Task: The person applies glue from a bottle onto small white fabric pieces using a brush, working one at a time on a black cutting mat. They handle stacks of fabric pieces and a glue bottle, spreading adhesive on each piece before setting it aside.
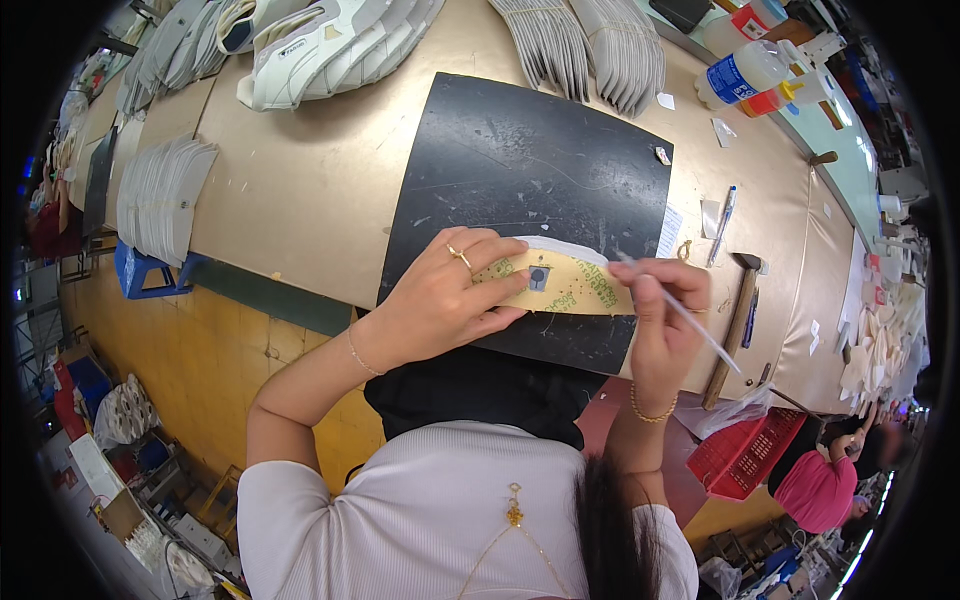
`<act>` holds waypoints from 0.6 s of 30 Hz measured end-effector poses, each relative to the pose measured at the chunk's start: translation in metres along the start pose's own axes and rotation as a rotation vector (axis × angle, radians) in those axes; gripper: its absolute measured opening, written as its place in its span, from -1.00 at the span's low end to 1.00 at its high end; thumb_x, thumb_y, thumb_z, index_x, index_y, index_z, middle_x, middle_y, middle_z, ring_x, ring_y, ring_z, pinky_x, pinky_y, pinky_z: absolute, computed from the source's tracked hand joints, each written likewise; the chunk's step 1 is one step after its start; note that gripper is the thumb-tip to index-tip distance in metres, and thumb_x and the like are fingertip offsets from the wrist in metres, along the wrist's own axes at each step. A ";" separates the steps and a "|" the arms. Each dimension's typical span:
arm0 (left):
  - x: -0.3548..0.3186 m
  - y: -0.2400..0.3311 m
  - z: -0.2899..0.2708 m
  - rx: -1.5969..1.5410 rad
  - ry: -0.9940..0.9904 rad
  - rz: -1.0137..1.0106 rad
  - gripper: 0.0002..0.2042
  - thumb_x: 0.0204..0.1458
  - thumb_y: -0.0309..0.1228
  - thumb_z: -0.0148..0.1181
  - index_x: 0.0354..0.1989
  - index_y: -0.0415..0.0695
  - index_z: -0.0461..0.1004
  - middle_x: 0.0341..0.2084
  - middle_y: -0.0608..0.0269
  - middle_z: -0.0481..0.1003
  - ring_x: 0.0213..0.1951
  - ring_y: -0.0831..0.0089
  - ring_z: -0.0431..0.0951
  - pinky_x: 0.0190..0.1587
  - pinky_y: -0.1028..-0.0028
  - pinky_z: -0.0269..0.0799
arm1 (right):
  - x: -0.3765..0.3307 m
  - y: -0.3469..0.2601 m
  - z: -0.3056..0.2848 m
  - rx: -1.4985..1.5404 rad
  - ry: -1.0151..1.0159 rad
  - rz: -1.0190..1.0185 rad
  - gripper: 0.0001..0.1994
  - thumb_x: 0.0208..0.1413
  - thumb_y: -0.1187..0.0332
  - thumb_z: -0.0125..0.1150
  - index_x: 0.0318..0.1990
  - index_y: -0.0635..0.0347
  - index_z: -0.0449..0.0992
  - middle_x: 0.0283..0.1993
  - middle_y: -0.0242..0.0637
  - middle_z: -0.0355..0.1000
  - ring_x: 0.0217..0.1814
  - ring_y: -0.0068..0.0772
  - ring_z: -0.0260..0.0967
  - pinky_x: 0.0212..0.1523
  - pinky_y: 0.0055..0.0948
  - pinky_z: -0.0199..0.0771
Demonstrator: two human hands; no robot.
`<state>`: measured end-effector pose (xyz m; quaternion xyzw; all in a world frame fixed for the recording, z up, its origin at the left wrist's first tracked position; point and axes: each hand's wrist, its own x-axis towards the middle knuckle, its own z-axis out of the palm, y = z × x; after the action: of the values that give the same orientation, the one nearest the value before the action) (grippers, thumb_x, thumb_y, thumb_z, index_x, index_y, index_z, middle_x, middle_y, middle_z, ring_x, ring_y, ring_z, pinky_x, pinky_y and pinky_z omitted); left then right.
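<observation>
A pale yellow card template (pixel 590 290) with green printing and a dark patch lies over a white curved piece (pixel 570 246), whose upper edge shows past it. Both rest on a black board (pixel 520 150). My left hand (pixel 455 290) is on the template's left part, fingers spread and laid out across it, with a ring on one. In my right hand (pixel 672 300), pinched between thumb and fingers, is a thin whitish stick (pixel 705 338) like a pen refill. Its upper end is by the template's upper right edge; its other end points down to the right.
Right of the board lie a hammer (pixel 735 330), a blue pen (pixel 723 225) and paper scraps. Bottles (pixel 745 72) stand at the far right. Stacked grey pieces (pixel 590 50) and light shoe uppers (pixel 330 50) line the back. A red basket (pixel 745 455) is below the right edge.
</observation>
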<state>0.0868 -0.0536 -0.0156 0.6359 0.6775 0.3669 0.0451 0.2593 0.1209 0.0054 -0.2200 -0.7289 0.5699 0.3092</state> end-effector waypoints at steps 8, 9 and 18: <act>0.006 0.005 -0.002 0.038 -0.053 -0.040 -0.66 -0.15 -0.38 0.47 -0.16 -0.17 0.60 -0.01 0.10 0.51 0.05 0.16 0.49 0.12 0.18 0.36 | 0.024 -0.006 0.035 -0.363 -0.215 -0.069 -0.77 0.30 0.30 0.25 -0.34 0.28 0.57 -0.39 -0.22 0.54 -0.47 -0.24 0.49 -0.42 -0.40 0.45; 0.006 0.005 -0.002 0.037 -0.057 -0.046 -0.67 -0.14 -0.37 0.47 -0.17 -0.18 0.60 -0.02 0.10 0.51 0.05 0.16 0.49 0.13 0.18 0.35 | 0.026 -0.006 0.037 -0.410 -0.219 -0.096 -0.77 0.29 0.29 0.26 -0.35 0.28 0.57 -0.39 -0.24 0.54 -0.48 -0.23 0.48 -0.43 -0.39 0.44; 0.008 0.006 -0.002 0.062 -0.070 -0.038 -0.69 -0.12 -0.36 0.45 -0.18 -0.17 0.58 -0.04 0.13 0.50 0.03 0.21 0.47 0.11 0.21 0.34 | 0.032 -0.003 0.042 -0.547 -0.246 -0.219 -0.79 0.25 0.30 0.29 -0.38 0.24 0.56 -0.42 -0.28 0.52 -0.46 -0.22 0.49 -0.43 -0.35 0.45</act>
<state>0.0896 -0.0483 -0.0073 0.6365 0.6984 0.3224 0.0560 0.2072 0.1122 0.0075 -0.1444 -0.9063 0.3386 0.2076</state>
